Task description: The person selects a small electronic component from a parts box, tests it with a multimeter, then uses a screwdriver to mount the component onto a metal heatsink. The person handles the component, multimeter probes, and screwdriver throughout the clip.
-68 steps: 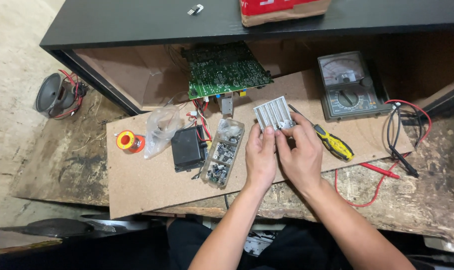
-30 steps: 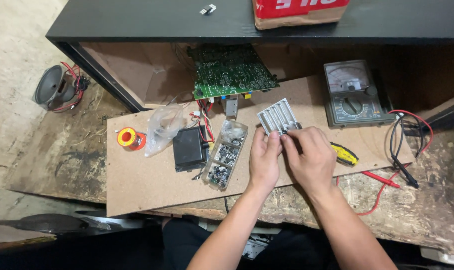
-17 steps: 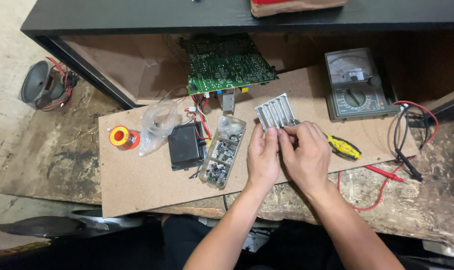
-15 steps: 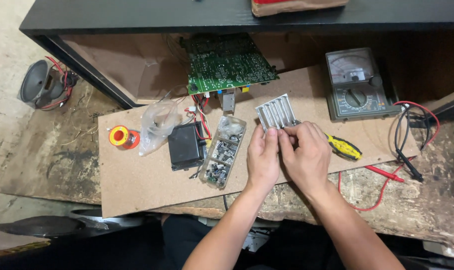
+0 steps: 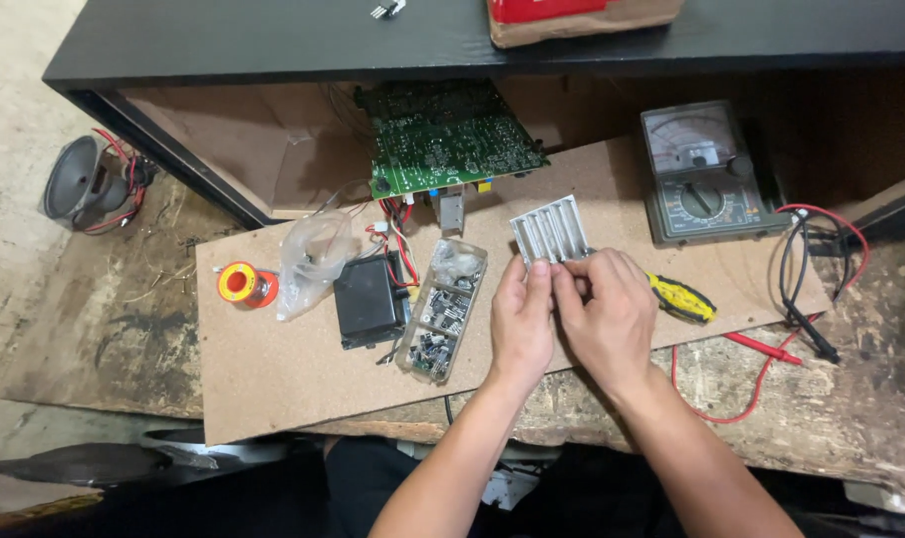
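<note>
Both hands meet at a ribbed silver heatsink's near edge.

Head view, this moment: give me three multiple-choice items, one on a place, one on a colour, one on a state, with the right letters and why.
1. Where is the solder spool?
A. left part of the board
B. on the black shelf
C. beside the multimeter

2. What colour is the circuit board?
A. blue
B. green
C. white

3. What are the hands doing?
A. resting apart, idle
B. both at the ribbed metal heat sink
C. gripping the screwdriver

A: the spool lies near the brown board's left edge.
B: its face is green.
B: left hand and right hand meet at the heat sink's near edge; the screwdriver lies untouched.
</note>
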